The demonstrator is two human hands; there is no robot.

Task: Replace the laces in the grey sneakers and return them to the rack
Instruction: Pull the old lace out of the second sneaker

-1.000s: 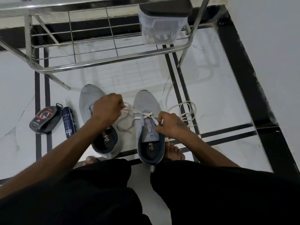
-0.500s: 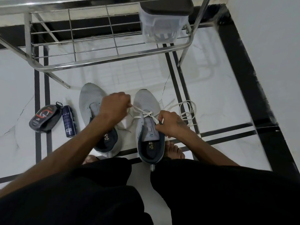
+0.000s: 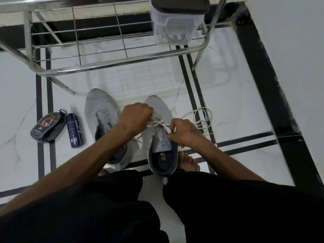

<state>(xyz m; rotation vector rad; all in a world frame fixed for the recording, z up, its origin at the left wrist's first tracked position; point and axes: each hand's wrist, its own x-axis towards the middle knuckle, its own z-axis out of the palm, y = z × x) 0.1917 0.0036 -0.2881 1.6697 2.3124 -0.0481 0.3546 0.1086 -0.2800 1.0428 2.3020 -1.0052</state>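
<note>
Two grey sneakers stand side by side on the white floor, toes toward the rack. The left sneaker (image 3: 100, 109) has bare eyelets. The right sneaker (image 3: 157, 109) carries a white lace (image 3: 158, 122) crossing its upper eyelets. My left hand (image 3: 135, 116) is closed on one end of that lace above the shoe's left side. My right hand (image 3: 184, 132) pinches the other end at the shoe's right edge by the tongue. A loose white lace (image 3: 203, 120) lies coiled on the floor just right of the shoe.
The steel shoe rack (image 3: 105, 62) stands just beyond the sneakers, with a clear plastic box (image 3: 175, 23) on its right end. A black shoe-polish case (image 3: 46, 127) and a dark spray can (image 3: 73, 130) lie at the left. My bare foot (image 3: 188, 160) rests beside the right sneaker.
My left hand has moved right, from over the left sneaker to the right sneaker, drawing the lace shorter and tighter. My right hand has held its place.
</note>
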